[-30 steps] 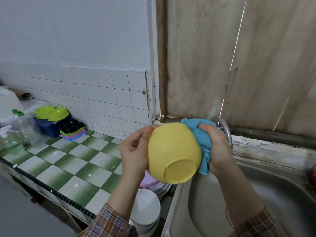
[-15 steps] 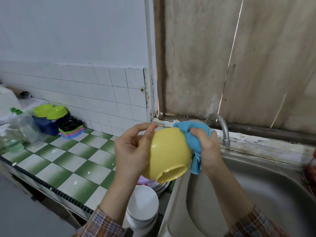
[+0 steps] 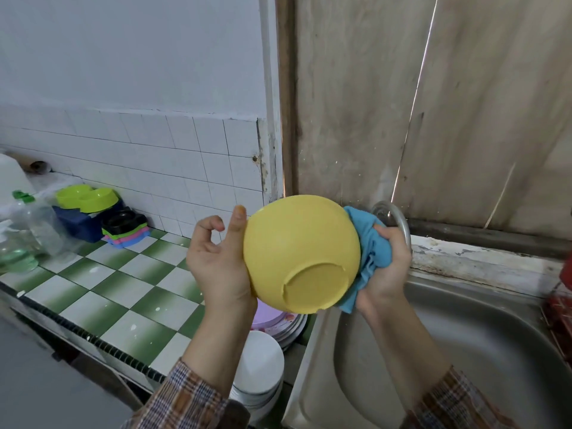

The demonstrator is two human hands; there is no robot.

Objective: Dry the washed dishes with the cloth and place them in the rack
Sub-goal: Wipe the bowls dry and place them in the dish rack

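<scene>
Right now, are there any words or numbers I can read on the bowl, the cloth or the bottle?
There are none: no word, number or sign can be read anywhere.
The yellow bowl is plain.
The blue cloth in the right hand is plain.
The clear bottle on the counter is blurred and shows no label.

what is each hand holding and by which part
The yellow bowl is pinned by its outer sides: left hand pressing one side, right hand gripping the bunched blue cloth against the opposite side.
</scene>
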